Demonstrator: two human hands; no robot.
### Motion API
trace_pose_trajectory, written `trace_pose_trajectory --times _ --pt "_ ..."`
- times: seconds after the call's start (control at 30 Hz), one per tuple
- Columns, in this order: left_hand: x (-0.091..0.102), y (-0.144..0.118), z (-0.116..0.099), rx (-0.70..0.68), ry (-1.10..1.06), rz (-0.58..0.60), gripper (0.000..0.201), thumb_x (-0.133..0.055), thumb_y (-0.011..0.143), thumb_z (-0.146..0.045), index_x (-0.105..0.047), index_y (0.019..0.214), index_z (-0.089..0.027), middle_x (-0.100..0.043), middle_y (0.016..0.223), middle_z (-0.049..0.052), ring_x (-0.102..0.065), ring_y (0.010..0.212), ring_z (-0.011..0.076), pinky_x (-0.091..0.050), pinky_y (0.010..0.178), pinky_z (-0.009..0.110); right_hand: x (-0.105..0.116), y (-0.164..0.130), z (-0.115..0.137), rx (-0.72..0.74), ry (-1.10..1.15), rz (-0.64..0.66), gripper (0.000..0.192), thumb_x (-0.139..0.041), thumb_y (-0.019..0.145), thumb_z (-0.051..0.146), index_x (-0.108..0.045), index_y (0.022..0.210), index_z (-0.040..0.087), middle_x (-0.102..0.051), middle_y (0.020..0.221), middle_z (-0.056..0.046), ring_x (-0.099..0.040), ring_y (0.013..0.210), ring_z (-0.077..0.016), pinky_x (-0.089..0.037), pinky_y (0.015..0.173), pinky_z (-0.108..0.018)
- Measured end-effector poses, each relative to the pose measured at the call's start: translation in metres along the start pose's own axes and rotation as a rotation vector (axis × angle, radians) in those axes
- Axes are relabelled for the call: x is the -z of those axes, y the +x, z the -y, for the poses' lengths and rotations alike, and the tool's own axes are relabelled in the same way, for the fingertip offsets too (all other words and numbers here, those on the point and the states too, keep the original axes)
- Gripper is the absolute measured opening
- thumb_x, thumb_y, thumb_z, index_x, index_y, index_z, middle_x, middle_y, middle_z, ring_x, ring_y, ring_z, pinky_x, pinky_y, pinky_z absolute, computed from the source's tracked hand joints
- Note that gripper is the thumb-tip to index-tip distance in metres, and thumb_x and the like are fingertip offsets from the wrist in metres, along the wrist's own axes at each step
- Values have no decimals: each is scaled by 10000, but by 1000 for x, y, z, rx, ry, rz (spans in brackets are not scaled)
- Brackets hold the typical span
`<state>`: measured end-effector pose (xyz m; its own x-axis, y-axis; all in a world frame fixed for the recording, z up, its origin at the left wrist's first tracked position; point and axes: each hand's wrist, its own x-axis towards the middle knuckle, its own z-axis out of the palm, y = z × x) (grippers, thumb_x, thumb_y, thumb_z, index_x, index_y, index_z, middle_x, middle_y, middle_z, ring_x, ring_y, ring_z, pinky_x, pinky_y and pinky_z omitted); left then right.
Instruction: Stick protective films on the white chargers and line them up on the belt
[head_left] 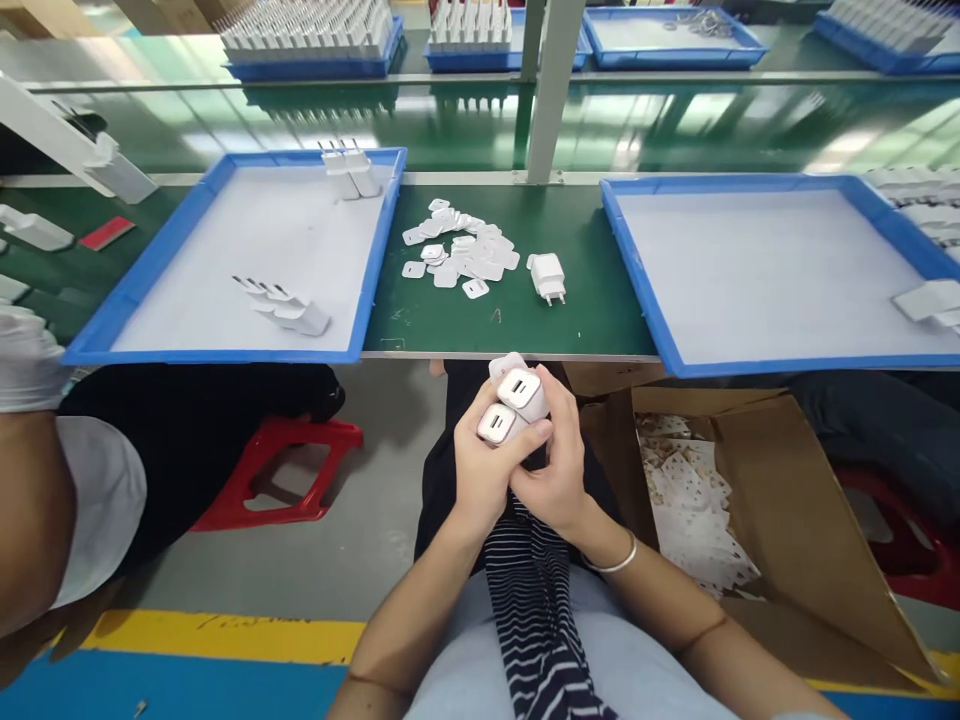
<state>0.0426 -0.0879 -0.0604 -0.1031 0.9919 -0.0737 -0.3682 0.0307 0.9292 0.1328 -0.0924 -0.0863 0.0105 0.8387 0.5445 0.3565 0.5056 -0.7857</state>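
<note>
Two white charger plugs [523,392] are held side by side over my lap, their port ends facing up. My left hand [484,465] wraps round the lower-left one, its thumb across the front. My right hand [562,460] grips the other from the right. A thin white cover piece [508,366] shows at the far side of the plugs, by my fingertips. On the green bench beyond lies a loose pile of white cover pieces [480,255], with a single charger plug [547,277] to its right, prongs towards me.
A blue-rimmed tray [367,270] at left holds a few chargers; another blue-rimmed tray [645,280] is at right. Trays of chargers [307,40] fill the upper shelf, behind a metal post [553,95]. A cardboard box [787,500] of scraps stands right. A co-worker's arm [34,500] is at left.
</note>
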Motion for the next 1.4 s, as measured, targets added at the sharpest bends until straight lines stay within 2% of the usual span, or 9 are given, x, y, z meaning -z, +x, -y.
trace_pose_trajectory --times 0.1,0.23,0.3,0.4,0.47,0.7,1.03,1.3,1.4 --pt "0 0 1 -36 -5 -35 654 -948 614 -274 -741 1235 -264 -711 1303 66 -681 1187 254 -595 944 315 5 3 3 13 10 41 916 -656 811 141 -288 1614 383 -488 1551 -102 -479 1428 -364 -438 1166 -642" --pt "8 3 0 -60 4 -116 527 -899 702 -302 -758 1208 -271 -749 1230 54 -720 1076 210 -605 872 284 31 15 5 4 216 421 968 -664 825 129 -215 1657 338 -332 1697 -62 -338 1559 -327 -321 1271 -603" --pt "14 5 -3 -77 16 -99 472 -904 693 -297 -784 1148 -256 -761 1206 57 -728 1056 212 -605 874 290 46 24 5 -83 375 518 794 -643 889 157 -361 1614 323 -394 1672 -50 -369 1547 -316 -328 1271 -582" --pt "25 6 -11 -87 19 46 463 -916 670 -272 -797 1117 -241 -763 1223 80 -718 1151 270 -594 969 357 59 39 3 -232 431 270 290 -615 974 217 -744 1219 301 -699 1340 -48 -631 1292 -267 -509 1129 -482" --pt "31 5 -20 -74 50 187 461 -908 682 -250 -797 1129 -255 -762 1235 91 -719 1167 290 -595 982 389 59 50 1 -315 393 119 121 -680 953 262 -780 1018 280 -732 1059 -33 -695 1013 -205 -595 898 -363" --pt "46 -1 -41 -87 380 417 445 -919 662 -211 -813 1092 -250 -763 1204 118 -715 1146 307 -574 1010 435 51 71 1 -444 443 389 194 -830 829 348 -729 771 194 -698 710 2 -591 558 -112 -515 509 -253" --pt "47 -1 -32 -15 255 302 439 -913 690 -208 -799 1112 -257 -752 1229 91 -669 1226 270 -523 1058 384 72 59 4 -224 -31 216 119 -722 921 180 -727 805 205 -698 697 26 -586 595 -95 -459 561 -233" --pt "35 -2 -32 -276 485 246 466 -862 715 -104 -775 1145 -261 -737 1276 79 -694 1194 255 -552 1071 428 75 44 20 -517 461 332 44 -624 1019 259 -658 1041 240 -676 657 50 -572 515 -75 -479 477 -173" --pt "32 -4 -33 -345 549 233 443 -830 735 -76 -766 1142 -240 -732 1274 90 -706 1167 246 -576 1044 417 75 43 25 -552 508 419 212 -620 1021 222 -658 1228 250 -678 679 51 -582 553 -68 -515 530 -165"
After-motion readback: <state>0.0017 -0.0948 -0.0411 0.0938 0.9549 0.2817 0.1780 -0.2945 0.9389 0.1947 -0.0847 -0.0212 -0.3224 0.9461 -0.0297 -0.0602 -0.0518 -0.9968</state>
